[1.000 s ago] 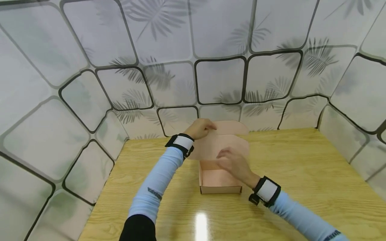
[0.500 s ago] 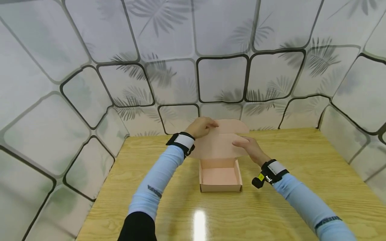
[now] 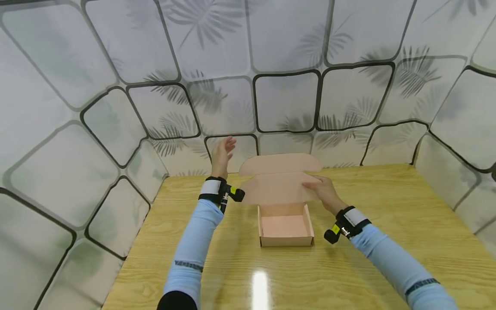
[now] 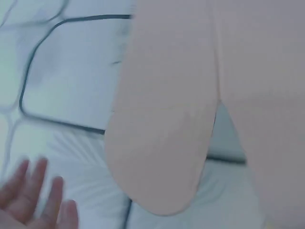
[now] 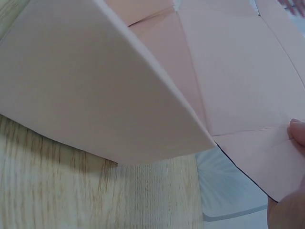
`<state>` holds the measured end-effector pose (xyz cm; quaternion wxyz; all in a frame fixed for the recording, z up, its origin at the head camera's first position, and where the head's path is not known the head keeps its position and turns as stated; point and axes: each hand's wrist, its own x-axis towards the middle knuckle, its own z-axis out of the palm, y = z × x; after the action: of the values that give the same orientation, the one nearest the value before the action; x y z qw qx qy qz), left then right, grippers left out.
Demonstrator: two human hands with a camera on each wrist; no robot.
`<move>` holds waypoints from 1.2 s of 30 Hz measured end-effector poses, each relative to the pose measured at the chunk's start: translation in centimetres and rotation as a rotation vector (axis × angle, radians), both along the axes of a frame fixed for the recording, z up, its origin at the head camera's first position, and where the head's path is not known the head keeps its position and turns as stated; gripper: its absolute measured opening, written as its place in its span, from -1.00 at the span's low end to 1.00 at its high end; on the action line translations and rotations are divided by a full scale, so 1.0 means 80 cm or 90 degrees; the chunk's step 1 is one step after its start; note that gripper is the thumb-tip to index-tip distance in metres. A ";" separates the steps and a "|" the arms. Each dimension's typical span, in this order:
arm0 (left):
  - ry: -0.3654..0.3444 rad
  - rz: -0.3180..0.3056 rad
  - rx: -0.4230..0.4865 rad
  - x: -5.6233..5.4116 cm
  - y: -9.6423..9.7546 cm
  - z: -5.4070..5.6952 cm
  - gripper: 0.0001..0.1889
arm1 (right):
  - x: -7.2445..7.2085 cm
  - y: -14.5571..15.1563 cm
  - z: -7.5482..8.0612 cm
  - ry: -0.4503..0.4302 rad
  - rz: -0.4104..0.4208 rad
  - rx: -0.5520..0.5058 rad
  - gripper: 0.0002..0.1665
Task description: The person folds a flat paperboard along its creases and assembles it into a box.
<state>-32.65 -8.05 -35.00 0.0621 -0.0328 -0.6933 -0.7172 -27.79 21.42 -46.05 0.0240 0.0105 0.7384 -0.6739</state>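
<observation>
A pinkish cardboard mailer box stands on the table with its lid raised at the back. The lid's front flap sticks up above it, rounded at both ends. My right hand pinches the lid's right side flap, thumb on the inner face and fingers behind. My left hand is off the box, raised to the left of the front flap with fingers spread. In the left wrist view, its fingers are apart from the flap. Inside the box only the bare bottom shows.
The wooden table extends on both sides of the box. Behind and at the sides hangs a patterned curtain with leaf prints, close to the table's back edge. Each wrist wears a strap with a small camera.
My left hand has let go of the lid's front flap and moved left. My right hand has moved from over the box to the lid's right side flap and pinches it.
</observation>
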 end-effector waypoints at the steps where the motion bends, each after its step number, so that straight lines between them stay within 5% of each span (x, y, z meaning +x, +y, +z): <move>1: -0.048 -0.001 0.052 0.001 -0.004 -0.008 -0.49 | -0.001 0.001 0.000 0.000 -0.003 -0.001 -0.52; 4: -0.161 -0.046 0.109 0.004 -0.013 -0.049 -0.35 | -0.003 0.002 0.000 -0.001 -0.006 -0.003 -0.43; 5: -0.169 -0.078 0.123 -0.002 -0.017 -0.072 -0.30 | -0.003 0.002 0.000 -0.001 -0.006 -0.003 -0.42; 7: -0.203 -0.099 0.130 0.000 -0.015 -0.098 -0.20 | -0.003 0.001 0.000 -0.001 -0.004 -0.004 -0.40; 11: -0.222 -0.107 0.166 0.013 -0.001 -0.124 -0.12 | 0.000 -0.001 0.001 0.003 -0.006 0.006 -0.38; 18: -0.209 -0.076 0.147 0.051 0.027 -0.117 -0.17 | 0.010 0.002 -0.002 -0.005 -0.002 0.023 -0.35; 26: -0.136 -0.089 0.084 0.070 0.041 -0.115 -0.09 | 0.027 -0.006 -0.002 0.025 0.042 0.018 -0.26; 36: -0.086 -0.114 0.003 0.095 0.068 -0.114 -0.29 | 0.053 -0.047 -0.005 0.079 0.108 0.032 -0.18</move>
<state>-25.04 -2.62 -44.15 -0.0492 -0.0457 -0.6883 -0.7223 -23.54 17.65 -46.42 0.0351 -0.0931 0.7534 -0.6500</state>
